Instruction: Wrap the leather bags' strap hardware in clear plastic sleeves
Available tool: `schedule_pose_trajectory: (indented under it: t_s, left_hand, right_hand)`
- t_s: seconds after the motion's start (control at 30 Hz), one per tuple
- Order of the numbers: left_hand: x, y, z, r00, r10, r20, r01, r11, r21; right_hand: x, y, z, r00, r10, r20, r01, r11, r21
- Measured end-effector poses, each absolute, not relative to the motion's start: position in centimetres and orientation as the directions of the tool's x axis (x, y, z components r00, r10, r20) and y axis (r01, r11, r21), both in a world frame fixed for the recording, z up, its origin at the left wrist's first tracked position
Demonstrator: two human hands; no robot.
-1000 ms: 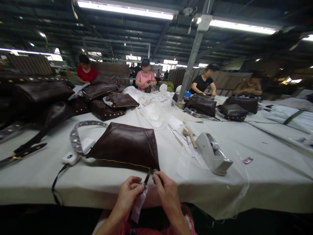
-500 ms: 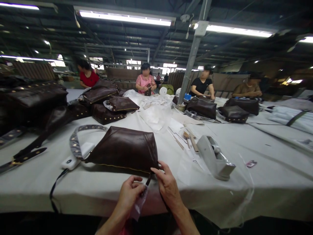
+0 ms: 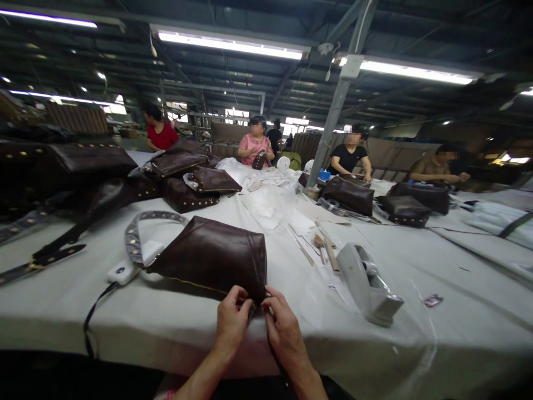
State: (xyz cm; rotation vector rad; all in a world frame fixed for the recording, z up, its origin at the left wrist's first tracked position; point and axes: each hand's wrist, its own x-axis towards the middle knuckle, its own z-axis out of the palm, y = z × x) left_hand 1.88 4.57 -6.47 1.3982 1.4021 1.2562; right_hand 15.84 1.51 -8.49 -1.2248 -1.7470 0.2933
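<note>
Left hand: my left hand (image 3: 231, 321) is curled, fingertips pressed against the near right corner of the brown leather bag (image 3: 212, 257); I judge it pinches something small there, but what exactly is hidden between the fingers.
Right hand: my right hand (image 3: 283, 329) is curled the same way, thumb and forefinger closed at the same corner, touching the left hand's fingertips.
Grip: both hands nearly closed and meeting at one spot, the bag's corner at the table's (image 3: 416, 261) near edge.
Bag position: it lies flat just ahead of the hands, its long axis running left to right, most of its body stretching away to the left of the grip.
Nearer hand: both are at the corner; the left hand lies closer to the bag's body.
Strap: a studded strap (image 3: 134, 233) loops off the bag's far left end, well apart from the hands.
Beside the bag: a white device (image 3: 121, 273) with a dark cord sits at its left.
Right of the hands: a grey tape dispenser (image 3: 368, 280), near but not touching.
Further out: more brown bags (image 3: 189, 183) piled at left, and other people seated at the table's far side.
</note>
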Motion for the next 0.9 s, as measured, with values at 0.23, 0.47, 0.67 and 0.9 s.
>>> schedule_pose_trajectory:
  t_s: [0.23, 0.47, 0.67, 0.9]
  left_hand:
    - [2.1, 4.6, -7.1, -0.151, 0.978, 0.144, 0.279, -0.097, 0.955]
    - [2.1, 4.6, -6.8, -0.134, 0.977, 0.165, 0.136, -0.147, 0.980]
    - [1.5, 3.3, -7.4, -0.056, 0.994, 0.094, 0.013, -0.093, 0.996]
    - [1.5, 3.4, -7.9, -0.082, 0.977, 0.198, 0.088, -0.191, 0.978]
  right_hand:
    - [15.9, 2.1, -7.0, -0.088, 0.854, 0.513, 0.667, 0.433, -0.606]
    - [16.1, 4.2, -5.3, -0.243, 0.832, 0.500, 0.748, 0.488, -0.449]
    - [16.3, 4.7, -5.9, -0.264, 0.834, 0.485, 0.766, 0.487, -0.419]
    - [16.0, 5.7, -3.7, -0.488, 0.700, 0.521, 0.772, 0.624, -0.116]
